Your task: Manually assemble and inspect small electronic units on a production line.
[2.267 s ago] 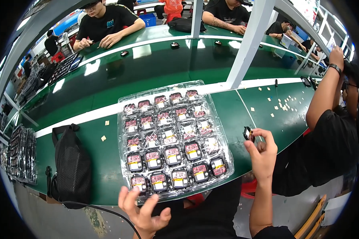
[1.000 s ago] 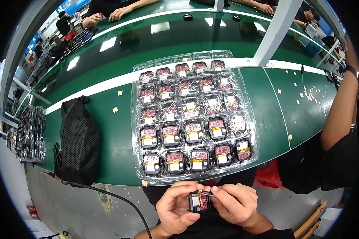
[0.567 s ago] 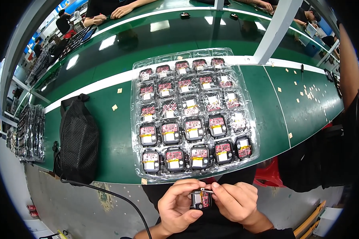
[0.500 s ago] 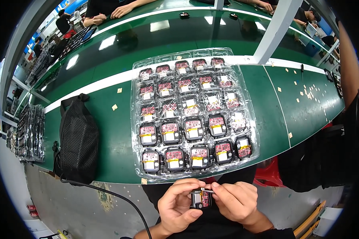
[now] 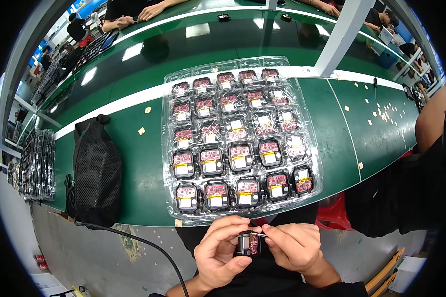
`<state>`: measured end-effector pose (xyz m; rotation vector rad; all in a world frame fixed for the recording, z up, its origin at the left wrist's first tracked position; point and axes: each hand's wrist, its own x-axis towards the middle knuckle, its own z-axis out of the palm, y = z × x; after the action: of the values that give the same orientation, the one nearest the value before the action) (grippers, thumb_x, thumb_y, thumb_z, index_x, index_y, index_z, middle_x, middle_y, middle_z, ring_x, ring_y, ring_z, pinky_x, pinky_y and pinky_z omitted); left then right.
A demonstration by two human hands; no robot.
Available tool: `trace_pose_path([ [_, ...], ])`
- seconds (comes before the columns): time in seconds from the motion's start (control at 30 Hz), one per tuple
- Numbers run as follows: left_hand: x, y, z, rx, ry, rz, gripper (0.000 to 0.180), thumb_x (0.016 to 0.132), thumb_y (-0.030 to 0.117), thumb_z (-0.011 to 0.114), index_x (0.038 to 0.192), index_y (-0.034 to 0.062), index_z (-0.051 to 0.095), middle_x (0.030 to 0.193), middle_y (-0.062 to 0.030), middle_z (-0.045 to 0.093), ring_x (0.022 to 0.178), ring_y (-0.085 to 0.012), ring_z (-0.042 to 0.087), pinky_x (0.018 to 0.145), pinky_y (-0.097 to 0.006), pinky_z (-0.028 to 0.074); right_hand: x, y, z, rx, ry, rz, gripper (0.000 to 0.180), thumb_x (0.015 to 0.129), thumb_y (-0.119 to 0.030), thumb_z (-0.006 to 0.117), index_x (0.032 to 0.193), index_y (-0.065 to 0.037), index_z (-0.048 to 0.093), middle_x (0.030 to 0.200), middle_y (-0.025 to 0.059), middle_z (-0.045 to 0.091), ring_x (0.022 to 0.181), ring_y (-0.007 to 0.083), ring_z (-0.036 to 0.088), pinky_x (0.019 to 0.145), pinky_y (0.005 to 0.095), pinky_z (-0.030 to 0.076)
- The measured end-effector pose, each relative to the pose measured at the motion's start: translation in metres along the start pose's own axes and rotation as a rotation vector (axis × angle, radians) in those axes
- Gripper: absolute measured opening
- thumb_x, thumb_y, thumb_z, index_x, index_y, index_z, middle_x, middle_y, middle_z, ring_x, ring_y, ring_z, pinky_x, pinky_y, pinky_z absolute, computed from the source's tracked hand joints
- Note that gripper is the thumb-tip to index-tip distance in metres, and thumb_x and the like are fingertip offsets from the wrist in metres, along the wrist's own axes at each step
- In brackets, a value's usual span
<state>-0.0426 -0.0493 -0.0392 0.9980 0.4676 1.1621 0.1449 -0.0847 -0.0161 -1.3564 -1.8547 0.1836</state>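
Near the table's front edge, my left hand (image 5: 220, 255) grips an open black smartwatch case (image 5: 248, 243) between thumb and fingers. A red circuit board and a grey-white block show inside it. My right hand (image 5: 295, 247) pinches a thin metal tool (image 5: 259, 234), which looks like tweezers; its tip is at the upper part of the case. My fingers partly hide both the case and the tool. Just beyond my hands lies a clear plastic tray (image 5: 309, 166) with rows of similar cases, many showing red boards, white blocks and yellow tape.
A black mesh bag (image 5: 98, 173) lies left of the tray, beside a stack of filled trays (image 5: 37, 166). A black cable (image 5: 148, 241) runs below the table edge. Small tan pieces (image 5: 384, 114) are scattered at right. A grey post (image 5: 344, 39) stands behind. Other people sit around.
My right hand and the tool's tip have shifted slightly at the case's upper edge. The case has risen a little, and my left fingers have moved slightly upward.
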Motion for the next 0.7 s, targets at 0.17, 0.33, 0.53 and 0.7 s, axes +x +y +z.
trace_pose_path([
  [0.17, -0.001, -0.001, 0.001, 0.011, 0.015, -0.003, 0.057, 0.089, 0.007, 0.082, 0.134, -0.0142, 0.055, 0.142, -0.0236, 0.047, 0.129, -0.0353, 0.060, 0.109, -0.043, 0.053, -0.004, -0.002, 0.006, -0.081, 0.055, -0.027, 0.028, 0.079, -0.007, 0.082, 0.105, -0.001, 0.076, 0.079, 0.0031, 0.068, 0.056, 0.0141, 0.063, 0.049, 0.0274, 0.050],
  [0.33, 0.000, 0.005, 0.008, 0.043, 0.055, -0.018, 0.058, 0.088, 0.004, 0.082, 0.135, -0.0136, 0.054, 0.143, -0.0247, 0.047, 0.128, -0.0359, 0.061, 0.107, -0.043, 0.055, -0.004, -0.002, 0.008, -0.141, 0.065, -0.041, 0.026, 0.081, -0.007, 0.081, 0.106, 0.000, 0.076, 0.080, 0.0032, 0.068, 0.054, 0.0137, 0.059, 0.048, 0.0269, 0.047],
  [0.53, -0.001, 0.002, 0.001, -0.023, 0.008, 0.018, 0.056, 0.083, 0.000, 0.084, 0.132, -0.0112, 0.057, 0.141, -0.0257, 0.050, 0.128, -0.0392, 0.061, 0.105, -0.048, 0.056, -0.002, 0.004, 0.002, 0.045, 0.021, 0.048, 0.024, 0.083, -0.006, 0.078, 0.107, 0.001, 0.075, 0.082, 0.0066, 0.070, 0.057, 0.0168, 0.063, 0.050, 0.0277, 0.051],
  [0.7, -0.017, -0.014, -0.001, 0.267, 0.035, 0.208, 0.062, 0.077, 0.022, 0.094, 0.122, -0.0043, 0.060, 0.119, -0.0218, 0.063, 0.111, -0.0384, 0.071, 0.099, -0.052, 0.059, -0.013, -0.011, -0.010, 0.925, -0.067, 0.588, 0.030, 0.095, -0.012, 0.074, 0.115, 0.008, 0.066, 0.091, 0.0126, 0.071, 0.075, 0.0130, 0.066, 0.066, 0.0267, 0.053],
])
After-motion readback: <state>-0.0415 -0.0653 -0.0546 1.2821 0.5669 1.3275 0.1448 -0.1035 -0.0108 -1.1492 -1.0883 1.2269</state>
